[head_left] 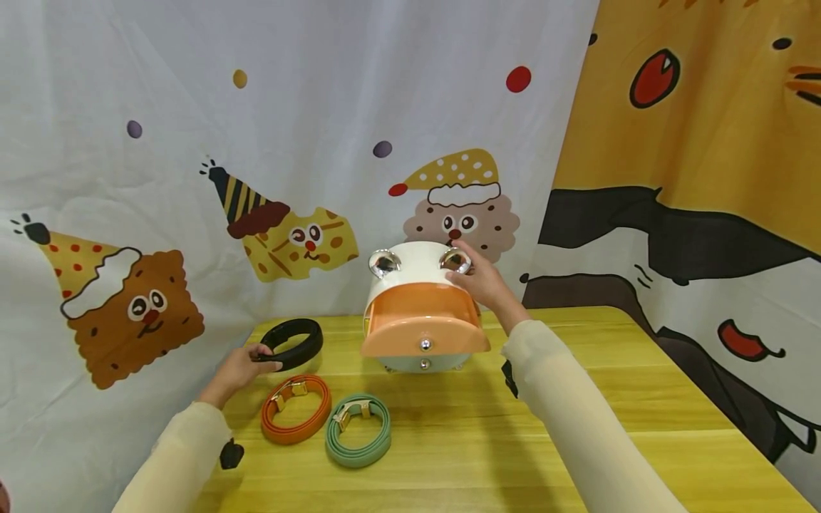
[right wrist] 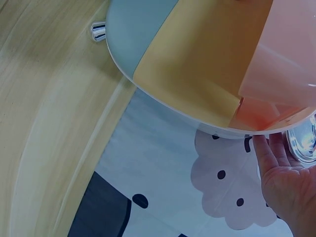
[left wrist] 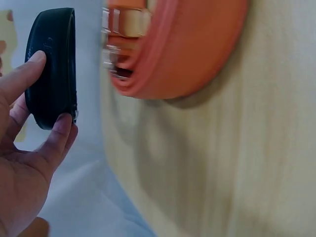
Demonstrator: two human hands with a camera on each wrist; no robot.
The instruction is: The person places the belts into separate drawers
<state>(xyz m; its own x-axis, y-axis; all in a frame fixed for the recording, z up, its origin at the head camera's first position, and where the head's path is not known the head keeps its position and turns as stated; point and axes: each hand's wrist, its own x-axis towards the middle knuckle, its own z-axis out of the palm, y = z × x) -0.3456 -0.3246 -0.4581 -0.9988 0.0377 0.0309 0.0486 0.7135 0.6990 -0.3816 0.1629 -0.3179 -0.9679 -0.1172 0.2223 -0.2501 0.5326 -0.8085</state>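
Between the thumb and fingers of my left hand (head_left: 246, 367) is a coiled black belt (head_left: 306, 349), which I pinch by its near left side. The left wrist view shows this belt (left wrist: 52, 69) on its edge, apparently off the table. My right hand (head_left: 484, 285) grips a frog-shaped drawer box (head_left: 417, 260) around its shiny right eye; the right wrist view shows fingers against the shell, partly hidden by the eye. Its orange upper drawer (head_left: 423, 338) is pulled out, above a pale blue-green lower drawer (head_left: 417, 363).
An orange coiled belt (head_left: 296, 432) lies nearest my left hand, with a green coiled belt (head_left: 359, 456) to its right. Both rest on the yellow wood table (head_left: 462, 456). A printed cartoon curtain (head_left: 321, 85) hangs behind the table.
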